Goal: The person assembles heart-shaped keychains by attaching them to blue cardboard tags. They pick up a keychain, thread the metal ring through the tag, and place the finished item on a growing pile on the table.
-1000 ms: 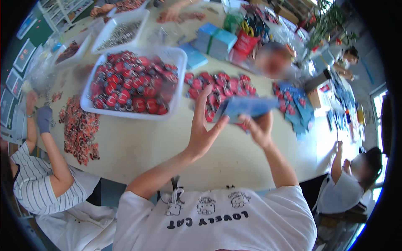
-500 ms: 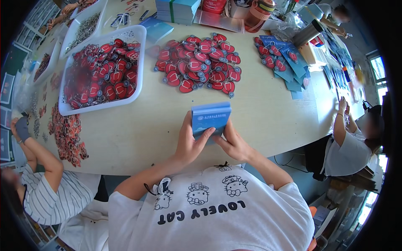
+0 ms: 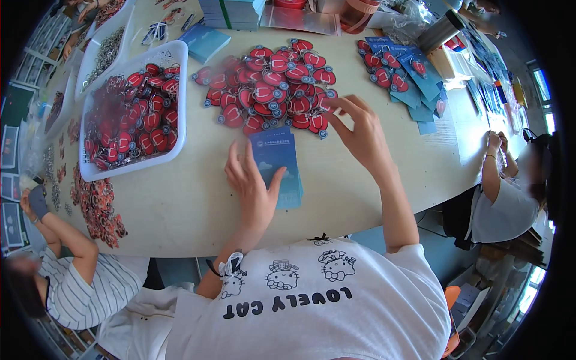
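Note:
A small stack of blue cards [image 3: 281, 163] lies flat on the pale table [image 3: 180, 204] in front of me. My left hand [image 3: 252, 186] rests beside it with fingers spread, its thumb on the stack's lower left edge. My right hand [image 3: 360, 129] hovers open at the right edge of a loose pile of red keychain tags [image 3: 270, 84], fingertips close to the nearest tags and holding nothing.
A white tray [image 3: 174, 96] full of red tags stands at the left. More blue cards with tags [image 3: 408, 66] lie at the right, stacked packs [image 3: 231, 11] at the back. One person sits at the left [image 3: 72, 282], another at the right [image 3: 504, 198].
The blue stack, held upright in both hands before, now lies on the table. My right hand has let go and moved up to the red tag pile.

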Available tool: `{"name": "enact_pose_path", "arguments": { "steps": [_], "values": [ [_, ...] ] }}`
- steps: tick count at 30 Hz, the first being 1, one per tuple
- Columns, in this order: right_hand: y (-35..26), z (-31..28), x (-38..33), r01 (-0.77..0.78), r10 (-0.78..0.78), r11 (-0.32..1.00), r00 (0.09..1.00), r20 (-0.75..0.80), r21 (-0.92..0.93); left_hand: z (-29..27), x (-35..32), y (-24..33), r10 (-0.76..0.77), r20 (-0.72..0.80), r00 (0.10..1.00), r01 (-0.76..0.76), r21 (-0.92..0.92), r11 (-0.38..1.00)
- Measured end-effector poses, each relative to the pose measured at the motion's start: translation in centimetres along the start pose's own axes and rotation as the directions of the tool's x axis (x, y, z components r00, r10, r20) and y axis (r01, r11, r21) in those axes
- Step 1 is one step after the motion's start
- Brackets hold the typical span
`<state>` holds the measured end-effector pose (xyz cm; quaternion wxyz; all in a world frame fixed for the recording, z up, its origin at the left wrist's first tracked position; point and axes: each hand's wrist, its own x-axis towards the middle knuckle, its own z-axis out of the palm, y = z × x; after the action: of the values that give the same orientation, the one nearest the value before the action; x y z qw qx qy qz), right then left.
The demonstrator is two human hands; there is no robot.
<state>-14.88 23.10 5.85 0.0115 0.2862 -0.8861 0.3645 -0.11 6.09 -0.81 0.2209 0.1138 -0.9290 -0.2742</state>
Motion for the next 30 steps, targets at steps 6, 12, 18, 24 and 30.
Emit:
{"name": "enact_pose_path", "arguments": {
  "steps": [6, 12, 18, 24, 30],
  "values": [
    [0.5, 4.0, 3.3, 0.366, -0.382, 0.915, 0.922, -0.069, -0.170, -0.3, 0.2, -1.4, -0.213, 0.063, 0.975, 0.222, -0.258, 0.940],
    [1.5, 6.0, 3.8, 0.271, -0.280, 0.945, 0.960, -0.028, -0.183, -1.6, 0.9, -1.6, -0.354, 0.127, 0.927, 0.334, -0.708, 0.622],
    [0.1, 6.4, 4.0, 0.194, -0.206, 0.962, 0.977, -0.046, -0.193, -4.5, 3.1, -2.7, -0.380, 0.081, 0.921, 0.307, -0.751, 0.584],
    [0.2, 6.1, 4.6, 0.187, -0.184, 0.966, 0.982, 0.034, -0.178, -5.2, 10.9, -2.6, -0.233, -0.075, 0.970, 0.072, -0.821, 0.566],
    [0.6, 5.2, 5.3, 0.201, -0.190, 0.974, 0.976, 0.108, -0.099, 0.3, 17.6, -5.8, -0.161, 0.085, 0.983, 0.074, -0.995, -0.072]
  ]
}}
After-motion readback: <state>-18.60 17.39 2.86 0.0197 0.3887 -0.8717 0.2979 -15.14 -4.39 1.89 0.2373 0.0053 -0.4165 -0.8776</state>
